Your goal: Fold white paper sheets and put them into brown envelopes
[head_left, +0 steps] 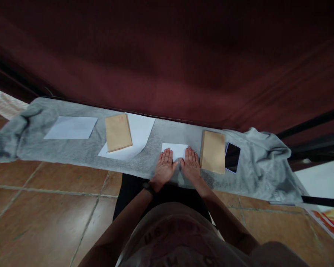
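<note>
The left hand [164, 167] and the right hand [190, 165] lie flat, palms down, with the fingers stretched and close together. They grip nothing. Both press on a small white paper [175, 149], and their thumbs almost meet over its near edge. The paper lies on a grey cloth [86, 152] spread on the floor, directly in front of the person.

It looks like the paper is being flattened or creased. To do this well, I think the pressure should be even under both palms, and the paper should not slide on the soft cloth, so that its edges stay matched.

Just beside the right hand lies a brown envelope [213, 151], and a dark phone [232, 157] touches its far side. Further left, a second envelope [118, 132] rests on a white sheet [140, 129].
</note>
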`<state>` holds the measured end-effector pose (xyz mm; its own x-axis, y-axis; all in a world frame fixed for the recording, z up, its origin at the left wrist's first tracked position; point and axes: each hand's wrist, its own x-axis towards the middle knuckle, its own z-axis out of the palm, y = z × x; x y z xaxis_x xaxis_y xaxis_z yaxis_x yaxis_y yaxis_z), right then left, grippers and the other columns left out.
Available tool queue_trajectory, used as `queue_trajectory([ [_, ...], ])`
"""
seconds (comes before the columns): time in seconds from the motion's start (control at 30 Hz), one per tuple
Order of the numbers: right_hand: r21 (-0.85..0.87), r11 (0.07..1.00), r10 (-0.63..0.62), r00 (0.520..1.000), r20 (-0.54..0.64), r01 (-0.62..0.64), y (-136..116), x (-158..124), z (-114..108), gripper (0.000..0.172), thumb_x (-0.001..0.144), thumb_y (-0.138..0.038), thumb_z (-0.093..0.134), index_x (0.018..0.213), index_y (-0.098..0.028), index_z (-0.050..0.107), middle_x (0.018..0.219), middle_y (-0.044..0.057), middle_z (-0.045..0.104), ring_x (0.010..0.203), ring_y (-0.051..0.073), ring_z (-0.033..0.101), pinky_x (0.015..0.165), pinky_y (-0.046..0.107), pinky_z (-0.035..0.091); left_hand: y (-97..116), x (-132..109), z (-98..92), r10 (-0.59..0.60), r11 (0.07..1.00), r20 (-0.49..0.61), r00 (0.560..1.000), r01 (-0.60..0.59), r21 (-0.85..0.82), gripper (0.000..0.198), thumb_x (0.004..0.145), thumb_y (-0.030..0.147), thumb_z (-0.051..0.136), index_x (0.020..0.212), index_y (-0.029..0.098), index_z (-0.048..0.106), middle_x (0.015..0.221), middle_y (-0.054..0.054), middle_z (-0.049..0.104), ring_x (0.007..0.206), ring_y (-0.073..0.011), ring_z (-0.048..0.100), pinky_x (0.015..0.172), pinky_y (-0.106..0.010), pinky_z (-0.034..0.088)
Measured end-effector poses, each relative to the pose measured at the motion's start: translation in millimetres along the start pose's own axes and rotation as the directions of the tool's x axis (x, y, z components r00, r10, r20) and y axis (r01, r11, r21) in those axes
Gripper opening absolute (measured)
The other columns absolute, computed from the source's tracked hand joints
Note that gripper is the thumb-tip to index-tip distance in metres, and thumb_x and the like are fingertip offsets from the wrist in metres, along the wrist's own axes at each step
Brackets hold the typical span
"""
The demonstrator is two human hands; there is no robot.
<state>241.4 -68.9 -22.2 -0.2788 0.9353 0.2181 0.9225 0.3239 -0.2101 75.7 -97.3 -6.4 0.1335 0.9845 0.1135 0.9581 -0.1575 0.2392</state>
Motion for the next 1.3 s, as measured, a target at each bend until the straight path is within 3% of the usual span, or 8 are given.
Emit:
queue_trajectory([
  [0.17,-0.002,1.000,-0.020,0.999,-0.037,0.020,1,-1,3,0.065,0.108,-0.036,0.039,0.158,0.003,0.031,0.162,0.027,0.035,0.151,0.035,0.035,0.122,0.054,0.030,2,20,3.8,-0.006,1.000,0.018,1.000,0.006,0.015,0.068,0.106,0.045,0.032,0.158,0.002,0.033,0.165,-0.020,0.033,0.157,-0.0281,0.024,0.129,-0.046,0.022],
  [0.4,-0.010,1.000,-0.002,0.997,-0.075,0.001,1,-2,7,0.064,0.107,-0.037,0.039,0.158,0.002,0.032,0.163,0.026,0.036,0.151,0.034,0.035,0.122,0.053,0.032,-13,18,12.6,-0.063,0.998,-0.073,0.995,0.065,0.027,0.068,0.106,0.045,0.033,0.161,0.005,0.027,0.165,-0.021,0.032,0.157,-0.0299,0.025,0.127,-0.052,0.024],
  [0.53,-0.002,1.000,0.017,0.997,-0.080,-0.017,-2,2,5,0.062,0.107,-0.036,0.038,0.156,0.002,0.035,0.163,0.027,0.034,0.152,0.035,0.034,0.120,0.057,0.033,-14,18,10.2,-0.068,0.997,-0.060,0.996,0.069,0.030,0.066,0.106,0.043,0.035,0.161,0.007,0.029,0.167,-0.021,0.030,0.157,-0.0312,0.023,0.126,-0.054,0.025],
  [0.63,0.040,0.999,0.009,0.998,-0.056,-0.007,-10,10,2,0.061,0.107,-0.034,0.038,0.157,0.000,0.035,0.164,0.027,0.032,0.153,0.037,0.033,0.120,0.062,0.032,-13,19,7.0,-0.059,0.997,-0.032,0.998,0.060,0.039,0.062,0.105,0.042,0.037,0.160,0.012,0.033,0.168,-0.019,0.027,0.157,-0.0329,0.022,0.126,-0.055,0.025],
  [0.77,0.136,0.985,-0.107,0.994,0.019,0.104,-28,21,4,0.059,0.106,-0.032,0.035,0.158,-0.004,0.037,0.164,0.023,0.035,0.153,0.034,0.034,0.122,0.061,0.030,-14,20,5.4,-0.040,0.999,0.012,0.999,0.039,0.036,0.060,0.103,0.031,0.038,0.161,0.016,0.032,0.170,-0.016,0.023,0.159,-0.0321,0.017,0.127,-0.056,0.021],
  [0.9,0.123,0.982,-0.154,0.986,0.064,0.145,-38,24,11,0.058,0.106,-0.032,0.036,0.159,-0.009,0.037,0.163,0.020,0.039,0.151,0.032,0.038,0.123,0.059,0.031,-16,19,4.5,-0.059,0.998,0.044,0.997,0.058,0.027,0.060,0.101,0.020,0.034,0.160,0.011,0.034,0.170,-0.016,0.024,0.159,-0.0286,0.017,0.130,-0.050,0.018],
  [1.13,0.082,0.987,-0.140,0.989,0.041,0.136,-25,17,9,0.059,0.106,-0.034,0.041,0.159,-0.009,0.036,0.166,0.021,0.032,0.154,0.033,0.032,0.122,0.059,0.031,-18,8,3.0,-0.061,0.998,-0.004,0.998,0.061,0.008,0.064,0.103,0.032,0.036,0.159,0.001,0.030,0.167,-0.022,0.030,0.157,-0.0292,0.023,0.129,-0.047,0.022],
  [1.3,0.068,0.993,-0.098,0.995,-0.006,0.098,-21,15,9,0.060,0.106,-0.036,0.043,0.157,-0.004,0.038,0.165,0.025,0.033,0.153,0.035,0.033,0.119,0.059,0.034,-22,0,4.7,-0.059,0.998,-0.070,0.996,0.059,0.002,0.065,0.105,0.039,0.033,0.161,0.006,0.026,0.164,-0.021,0.035,0.156,-0.0291,0.027,0.127,-0.052,0.026],
])
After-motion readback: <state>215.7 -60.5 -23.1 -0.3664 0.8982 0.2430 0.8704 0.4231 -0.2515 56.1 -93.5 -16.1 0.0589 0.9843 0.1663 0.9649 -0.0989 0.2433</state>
